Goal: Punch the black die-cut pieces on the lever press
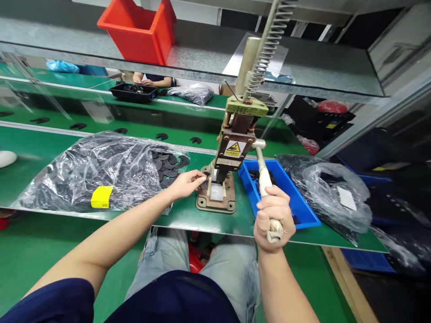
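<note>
My right hand (275,217) is wrapped round the pale, tape-covered lever (264,172) of a green hand press (235,139). At the left side of the press base (215,206), my left hand (189,183) pinches a black flat piece (204,181) between thumb and fingers. That piece is partly hidden by the fingertips. The press ram comes down close over a small white block (216,192) on the base. Left of the press, a clear plastic bag (111,166) spills black C-shaped flat pieces (166,165) near my left wrist.
A blue bin (305,213) with dark parts stands right of the press, beside another plastic bag (336,193). Black pieces (161,136) lie spaced along the green belt (134,119) behind. An overhead shelf holds a red bin (141,33). Across, a person's hands (144,81) are near a black tray (134,93).
</note>
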A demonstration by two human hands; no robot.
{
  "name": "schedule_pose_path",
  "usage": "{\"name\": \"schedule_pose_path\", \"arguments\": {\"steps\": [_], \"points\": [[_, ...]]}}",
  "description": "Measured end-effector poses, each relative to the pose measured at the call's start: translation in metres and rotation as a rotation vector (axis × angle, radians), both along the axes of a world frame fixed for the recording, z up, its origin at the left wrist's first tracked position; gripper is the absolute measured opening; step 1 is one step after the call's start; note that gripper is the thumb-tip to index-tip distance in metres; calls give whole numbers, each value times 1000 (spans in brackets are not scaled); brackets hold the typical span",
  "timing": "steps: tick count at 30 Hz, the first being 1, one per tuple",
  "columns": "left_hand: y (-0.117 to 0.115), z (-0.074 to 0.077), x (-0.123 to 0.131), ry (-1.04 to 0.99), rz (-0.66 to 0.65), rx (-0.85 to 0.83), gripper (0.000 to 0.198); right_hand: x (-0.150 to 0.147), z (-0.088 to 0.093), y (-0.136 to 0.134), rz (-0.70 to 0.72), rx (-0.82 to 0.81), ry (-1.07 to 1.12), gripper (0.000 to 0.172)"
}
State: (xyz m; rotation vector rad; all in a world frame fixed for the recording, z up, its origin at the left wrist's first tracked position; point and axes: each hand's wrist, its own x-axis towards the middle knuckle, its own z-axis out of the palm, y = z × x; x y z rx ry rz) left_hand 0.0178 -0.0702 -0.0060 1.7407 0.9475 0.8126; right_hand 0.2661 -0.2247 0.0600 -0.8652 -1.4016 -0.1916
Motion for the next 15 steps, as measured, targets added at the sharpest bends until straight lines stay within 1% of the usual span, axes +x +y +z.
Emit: {"name": "schedule_pose_path", "arguments": {"steps": [1,2,4,8,12,15], "points": [[1,-4,8,-70,31,-65,33,1,0,-1,6,-9,-4,19],[3,-7,16,-124,56,-126,37,1,0,-1,13,-13,-6,18],[8,-9,27,-171,82,-238,44,2,0,-2,28,-14,-7,17],[17,-5,42,-111,77,-396,31,1,-1,-2,39,-15,9,15],[23,1,50,-33,23,-500,35,0,-1,-1,48,-8,22,15],[28,4,52,20,-25,-524,37,1,-1,-1,47,-13,19,15]]}}
